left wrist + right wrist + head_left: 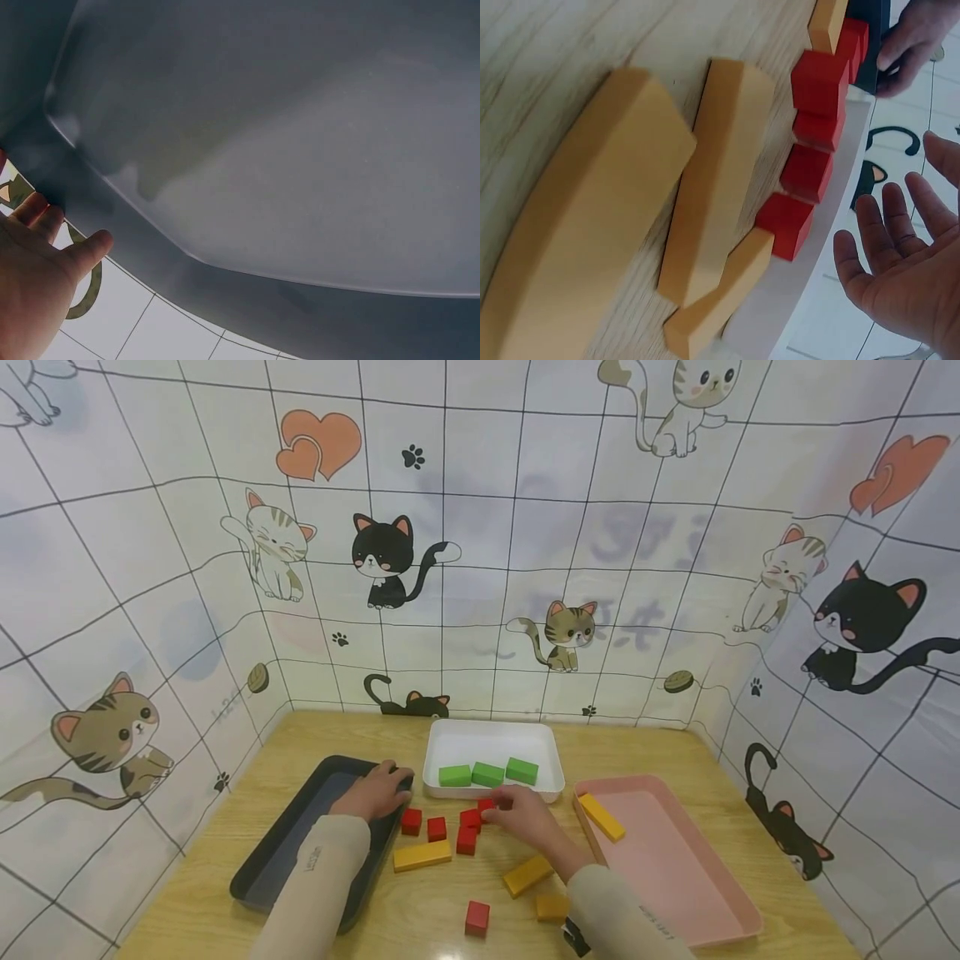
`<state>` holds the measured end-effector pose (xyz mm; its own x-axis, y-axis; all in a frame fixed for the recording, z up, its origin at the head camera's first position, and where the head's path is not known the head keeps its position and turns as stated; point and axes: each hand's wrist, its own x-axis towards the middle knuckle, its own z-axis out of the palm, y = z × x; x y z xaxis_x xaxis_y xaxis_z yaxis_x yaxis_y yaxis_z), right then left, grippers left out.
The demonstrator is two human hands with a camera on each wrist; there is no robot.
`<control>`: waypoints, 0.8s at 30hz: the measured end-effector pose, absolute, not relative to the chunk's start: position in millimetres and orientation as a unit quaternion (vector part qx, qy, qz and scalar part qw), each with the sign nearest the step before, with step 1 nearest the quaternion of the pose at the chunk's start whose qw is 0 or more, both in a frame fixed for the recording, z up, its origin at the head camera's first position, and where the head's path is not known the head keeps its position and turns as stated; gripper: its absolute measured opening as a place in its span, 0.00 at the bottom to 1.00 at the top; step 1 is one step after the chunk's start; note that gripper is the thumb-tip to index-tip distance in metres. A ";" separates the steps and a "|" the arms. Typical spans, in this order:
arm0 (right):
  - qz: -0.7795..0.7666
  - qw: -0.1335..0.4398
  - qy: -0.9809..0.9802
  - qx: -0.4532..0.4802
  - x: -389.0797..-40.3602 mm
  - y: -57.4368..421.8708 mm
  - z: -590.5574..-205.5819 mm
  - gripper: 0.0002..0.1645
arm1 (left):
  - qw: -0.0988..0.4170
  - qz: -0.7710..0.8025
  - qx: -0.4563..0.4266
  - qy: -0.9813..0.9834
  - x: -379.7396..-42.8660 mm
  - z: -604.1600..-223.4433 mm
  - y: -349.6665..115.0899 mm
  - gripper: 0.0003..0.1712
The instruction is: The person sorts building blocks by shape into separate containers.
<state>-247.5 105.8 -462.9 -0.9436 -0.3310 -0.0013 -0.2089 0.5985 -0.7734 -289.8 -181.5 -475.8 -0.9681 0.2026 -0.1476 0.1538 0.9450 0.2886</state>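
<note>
My left hand (377, 791) rests at the far right corner of a dark blue-grey tray (288, 852). In the left wrist view its loosely extended fingers (49, 223) are at the rim. My right hand (525, 817) hovers by a red cube (486, 807) in front of the white tray (491, 727). The right wrist view shows its fingers (889, 236) spread, with nothing between them. Several more red cubes (437, 828) sit between the hands. A yellow block (422, 856) lies before them, and another yellow block (527, 876) lies below my right wrist.
Three green blocks (488, 774) lie in the white tray. A pink tray (675, 868) at the right holds a yellow block (602, 817). A lone red cube (477, 918) lies near the front, and a yellow block (552, 907) is partly behind my right sleeve. Cat-patterned cloth surrounds the table.
</note>
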 end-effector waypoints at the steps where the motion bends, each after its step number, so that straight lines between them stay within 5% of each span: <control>1: -0.421 0.074 0.890 -0.157 -246.3 102.7 -463.4 0.19 | 0.086 0.139 0.091 0.982 -289.7 -475.3 -181.5 0.27; 24: -0.385 0.160 0.880 -0.226 -217.9 55.9 -477.8 0.19 | 0.087 0.140 0.088 0.982 -292.6 -478.2 -181.7 0.26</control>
